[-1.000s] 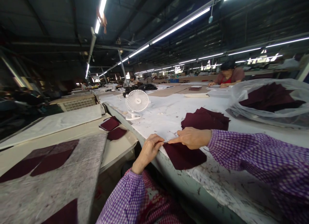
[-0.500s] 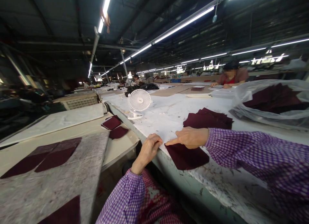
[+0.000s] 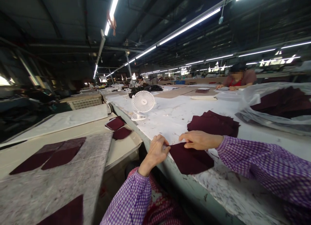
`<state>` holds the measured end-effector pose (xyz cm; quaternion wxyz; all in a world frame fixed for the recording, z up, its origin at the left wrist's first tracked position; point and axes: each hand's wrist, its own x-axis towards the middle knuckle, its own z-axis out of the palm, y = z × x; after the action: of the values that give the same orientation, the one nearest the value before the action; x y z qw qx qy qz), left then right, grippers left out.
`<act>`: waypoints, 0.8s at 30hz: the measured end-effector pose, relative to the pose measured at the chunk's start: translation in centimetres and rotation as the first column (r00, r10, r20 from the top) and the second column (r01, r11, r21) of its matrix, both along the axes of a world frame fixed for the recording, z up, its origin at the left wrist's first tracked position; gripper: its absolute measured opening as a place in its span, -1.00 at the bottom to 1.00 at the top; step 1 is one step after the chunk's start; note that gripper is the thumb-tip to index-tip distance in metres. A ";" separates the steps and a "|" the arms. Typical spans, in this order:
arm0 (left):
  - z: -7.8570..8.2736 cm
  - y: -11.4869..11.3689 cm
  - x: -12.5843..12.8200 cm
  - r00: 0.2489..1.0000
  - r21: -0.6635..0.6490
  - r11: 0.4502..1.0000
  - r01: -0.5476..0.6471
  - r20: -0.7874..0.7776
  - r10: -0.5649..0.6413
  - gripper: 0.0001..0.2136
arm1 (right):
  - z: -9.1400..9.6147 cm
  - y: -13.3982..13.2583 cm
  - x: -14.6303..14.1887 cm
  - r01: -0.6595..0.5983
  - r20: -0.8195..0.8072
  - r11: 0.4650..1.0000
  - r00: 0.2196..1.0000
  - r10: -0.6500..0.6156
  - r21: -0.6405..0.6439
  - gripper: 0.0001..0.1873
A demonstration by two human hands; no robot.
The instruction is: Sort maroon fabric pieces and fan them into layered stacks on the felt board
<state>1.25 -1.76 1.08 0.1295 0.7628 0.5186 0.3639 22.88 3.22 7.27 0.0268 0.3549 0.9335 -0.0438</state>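
Nearer than the fan [image 3: 143, 101] and rightward of it, the cloth [image 3: 191, 160] looks light, limp and best taken by a corner, where the left hand [image 3: 155, 150] bunches its fingers, whether gripping I cannot tell, while the right hand [image 3: 200, 140] holds thumb and forefinger parted at its far edge.

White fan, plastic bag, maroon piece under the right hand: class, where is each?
White fan [image 3: 143, 101]: head view, middle of its round grille.
Plastic bag [image 3: 246, 104]: head view, left side wall.
Maroon piece [image 3: 193, 161]: head view, middle of its surface.
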 end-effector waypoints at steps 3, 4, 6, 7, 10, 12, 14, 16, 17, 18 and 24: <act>-0.4 -0.3 0.0 0.998 0.008 1.000 0.000 0.069 0.000 -0.94 | -0.4 0.5 0.2 -0.019 -0.086 1.000 0.996 0.017 -0.014 -0.74; -0.5 -0.4 0.0 0.996 0.013 1.000 0.000 0.089 -0.001 -0.93 | -0.5 0.5 0.0 -0.041 -0.123 0.999 0.992 0.041 0.002 -0.73; -0.7 -0.6 0.0 0.993 0.025 1.000 0.000 0.115 -0.003 -0.92 | -0.7 0.4 -0.5 -0.098 -0.194 0.995 0.976 0.102 0.028 -0.71; -0.8 -0.6 0.0 0.992 0.030 1.000 0.001 0.127 -0.004 -0.91 | -0.8 0.3 -0.9 -0.125 -0.223 0.992 0.966 0.128 0.029 -0.71; -1.2 -0.6 0.0 0.979 0.024 1.000 -0.011 0.205 0.005 -0.93 | -0.9 -0.1 -1.9 -0.147 -0.309 0.989 0.942 0.131 -0.031 -0.75; -1.3 -0.8 0.0 0.942 -0.008 1.000 -0.026 0.335 0.027 -0.95 | -0.8 -0.3 -2.3 -0.132 -0.383 0.983 0.921 0.074 -0.126 -0.77; -1.0 -1.3 0.0 0.860 -0.051 0.999 -0.001 0.510 0.027 -0.85 | -0.3 -0.6 -2.4 -0.129 -0.455 0.967 0.890 0.014 -0.221 -0.77; -0.4 -2.2 0.2 0.756 -0.077 0.993 0.092 0.654 -0.019 -0.76 | 0.4 -1.2 -2.5 -0.141 -0.511 0.952 0.860 -0.020 -0.273 -0.76; 0.1 -2.8 0.3 0.710 -0.079 0.986 0.147 0.702 -0.050 -0.74 | 0.8 -1.5 -2.6 -0.143 -0.526 0.948 0.850 -0.031 -0.286 -0.76; 0.5 -3.4 0.5 0.673 -0.079 0.978 0.195 0.736 -0.075 -0.73 | 1.1 -1.9 -2.7 -0.140 -0.537 0.946 0.843 -0.041 -0.293 -0.77; 2.3 -6.1 1.4 0.559 -0.073 0.975 0.208 0.827 -0.057 -0.72 | 2.4 -4.4 -3.8 -0.090 -0.555 0.977 0.831 -0.032 -0.192 -0.81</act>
<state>2.69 -7.87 3.38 0.4436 0.5305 0.3678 0.6217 19.06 -1.18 9.62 -0.2070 0.3079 0.8964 -0.2426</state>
